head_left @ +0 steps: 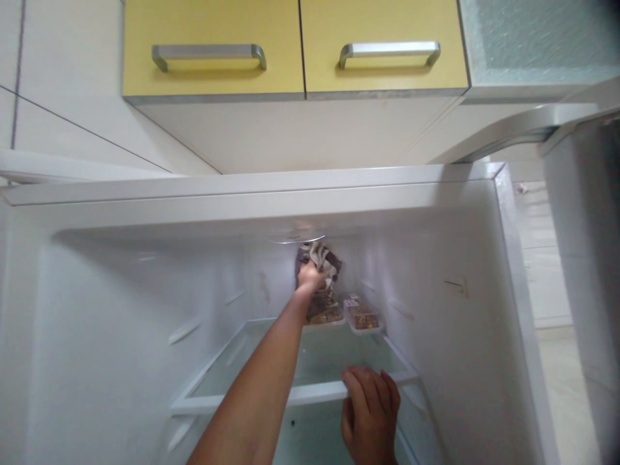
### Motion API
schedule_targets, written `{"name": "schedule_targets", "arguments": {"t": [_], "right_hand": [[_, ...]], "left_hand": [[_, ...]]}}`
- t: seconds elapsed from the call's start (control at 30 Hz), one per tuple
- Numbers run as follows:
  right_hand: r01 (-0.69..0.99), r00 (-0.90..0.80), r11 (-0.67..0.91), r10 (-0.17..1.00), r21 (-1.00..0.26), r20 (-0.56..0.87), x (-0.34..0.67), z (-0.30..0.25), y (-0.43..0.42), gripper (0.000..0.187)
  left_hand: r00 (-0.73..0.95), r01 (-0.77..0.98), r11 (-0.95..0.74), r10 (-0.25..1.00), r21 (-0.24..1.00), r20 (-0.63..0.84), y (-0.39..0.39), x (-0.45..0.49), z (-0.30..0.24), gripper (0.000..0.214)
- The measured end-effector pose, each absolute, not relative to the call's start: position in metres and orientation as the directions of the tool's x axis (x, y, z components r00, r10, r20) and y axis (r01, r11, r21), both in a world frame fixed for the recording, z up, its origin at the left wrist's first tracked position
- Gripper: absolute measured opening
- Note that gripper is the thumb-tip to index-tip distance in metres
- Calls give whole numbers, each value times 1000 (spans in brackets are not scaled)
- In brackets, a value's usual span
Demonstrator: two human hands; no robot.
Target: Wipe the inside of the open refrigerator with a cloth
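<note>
I look into an open white fridge. My left hand reaches deep inside and is closed on a dark patterned cloth, pressed against the back wall under the round ceiling lamp. My right hand rests on the white front edge of the glass shelf, fingers curled over it. The cloth hangs down towards the shelf's back.
A small clear food container sits at the back right of the shelf. Yellow cabinet doors with metal handles hang above the fridge. The open fridge door stands to the right. Empty rail slots line both inner walls.
</note>
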State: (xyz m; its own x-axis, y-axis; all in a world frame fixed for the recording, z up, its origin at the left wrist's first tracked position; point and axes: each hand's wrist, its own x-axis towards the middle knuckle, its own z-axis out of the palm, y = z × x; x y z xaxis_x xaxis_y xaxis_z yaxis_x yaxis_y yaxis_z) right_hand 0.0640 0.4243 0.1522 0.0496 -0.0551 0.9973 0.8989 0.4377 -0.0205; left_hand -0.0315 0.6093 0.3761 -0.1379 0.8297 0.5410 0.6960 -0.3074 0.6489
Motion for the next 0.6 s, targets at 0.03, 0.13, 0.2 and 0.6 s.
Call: {"name": "schedule_targets", "arguments": {"t": [0.03, 0.13, 0.2, 0.6], "right_hand": [[898, 51, 439, -44, -26, 998, 64, 151, 425, 33], [898, 55, 438, -13, -44, 998, 65, 145, 428, 36], [903, 23, 430, -11, -17, 1000, 67, 143, 429, 39], [924, -70, 383, 169, 0, 983, 71, 152, 406, 58]], "left_hand": [[-99, 651, -346, 844, 676, 527, 607, -17, 373, 36], [-41, 474, -406, 876, 781, 480, 594, 25, 359, 41], [1, 323, -421, 896, 847, 445, 580, 44, 349, 37], [165, -521, -421, 803, 742, 572, 456, 35, 332, 51]]}}
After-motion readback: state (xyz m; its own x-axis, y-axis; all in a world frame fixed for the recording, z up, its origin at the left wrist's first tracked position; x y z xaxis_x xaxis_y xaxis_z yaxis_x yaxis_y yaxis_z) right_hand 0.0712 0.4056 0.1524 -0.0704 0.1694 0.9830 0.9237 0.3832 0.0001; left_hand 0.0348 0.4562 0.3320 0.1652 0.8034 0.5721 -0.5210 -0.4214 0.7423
